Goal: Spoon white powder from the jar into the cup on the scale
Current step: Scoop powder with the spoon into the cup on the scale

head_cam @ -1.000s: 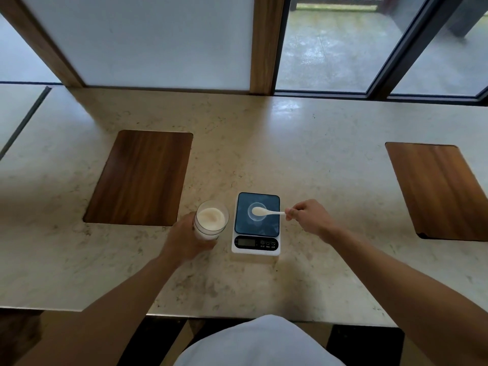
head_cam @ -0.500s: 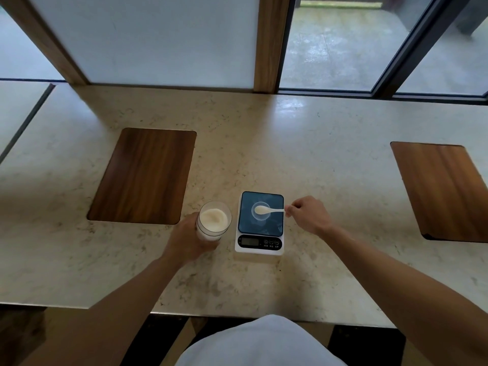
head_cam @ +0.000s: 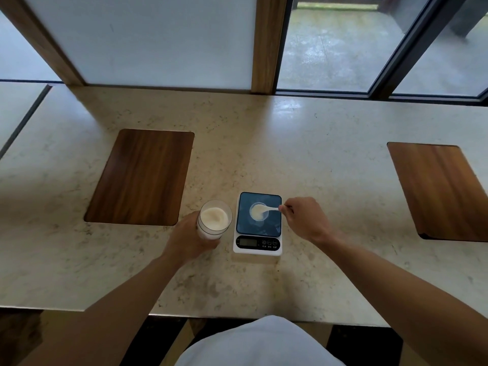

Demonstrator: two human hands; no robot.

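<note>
A clear jar (head_cam: pixel 214 219) of white powder stands on the stone counter, and my left hand (head_cam: pixel 188 240) grips its near side. Right of it sits a white scale (head_cam: pixel 258 224) with a dark glass top. A small clear cup (head_cam: pixel 258 212) rests on that top with white powder in it. My right hand (head_cam: pixel 303 219) pinches the handle of a white spoon (head_cam: pixel 266 208), whose bowl lies tilted over the cup's rim.
Two wooden inlay panels sit in the counter, one at the left (head_cam: pixel 140 178) and one at the far right (head_cam: pixel 439 191). A window wall runs along the counter's back edge. The counter's front edge is close to my body.
The spoon's bowl has tipped over the cup and powder now shows in the cup. My left hand stays on the jar.
</note>
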